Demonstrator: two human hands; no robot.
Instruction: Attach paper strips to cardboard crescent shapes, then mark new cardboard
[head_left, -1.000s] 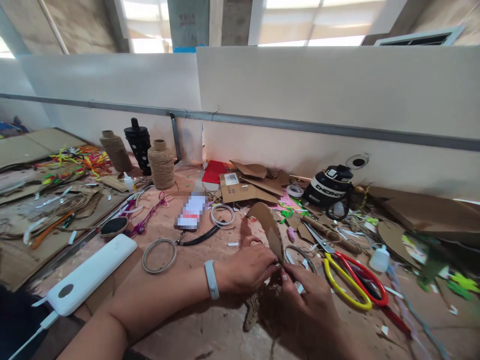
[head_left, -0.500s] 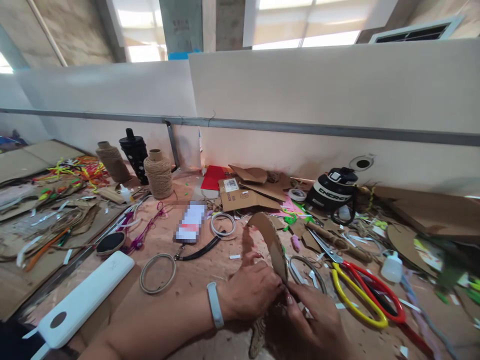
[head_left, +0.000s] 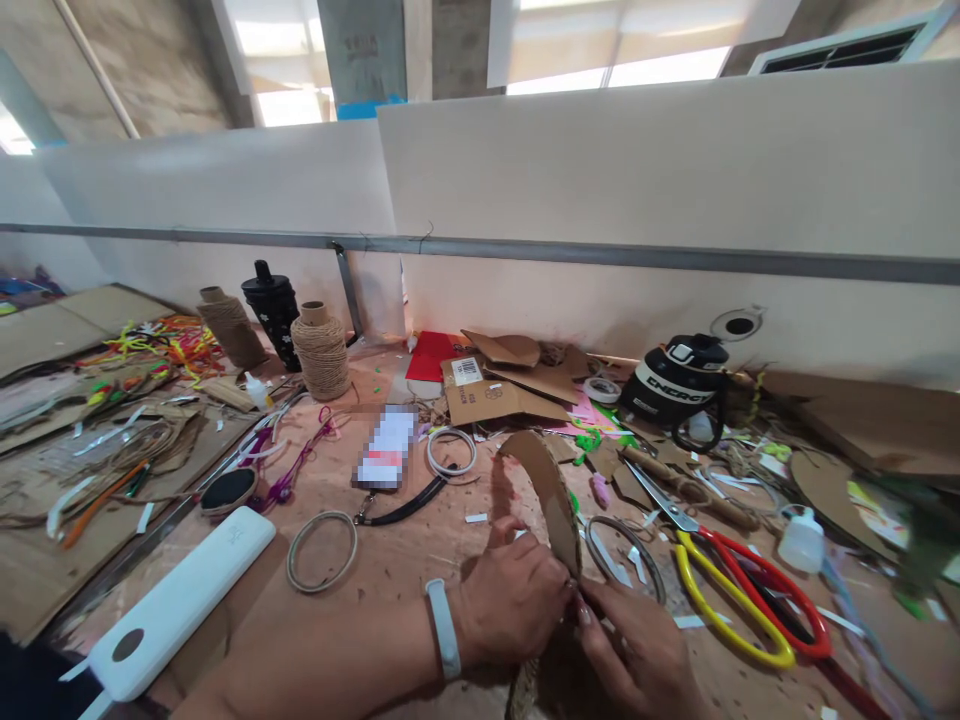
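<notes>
A curved strip of brown cardboard (head_left: 551, 490) rises from between my two hands, its far end bending to the left. My left hand (head_left: 514, 595), with a pale band at the wrist, is closed around the strip's lower part. Pressed up against it, my right hand (head_left: 634, 635) pinches the same strip with thumb and finger near its edge. Below the hands hangs a section that looks wrapped in twine (head_left: 523, 690), partly hidden by my fingers. Just beyond my right hand lies a ring (head_left: 626, 550) on the table.
Scissors with red and yellow handles (head_left: 739, 590) lie at right, near a small squeeze bottle (head_left: 802, 540). A white elongated device (head_left: 180, 600), a phone (head_left: 388, 448) and a ring (head_left: 322, 552) lie left. Twine spools (head_left: 321, 355), cardboard scraps (head_left: 502, 395) and a black bottle (head_left: 671, 390) stand behind.
The view has shifted slightly, so most things sit a little further right. Both hands keep their hold on the cardboard strip, with only small finger movement.
</notes>
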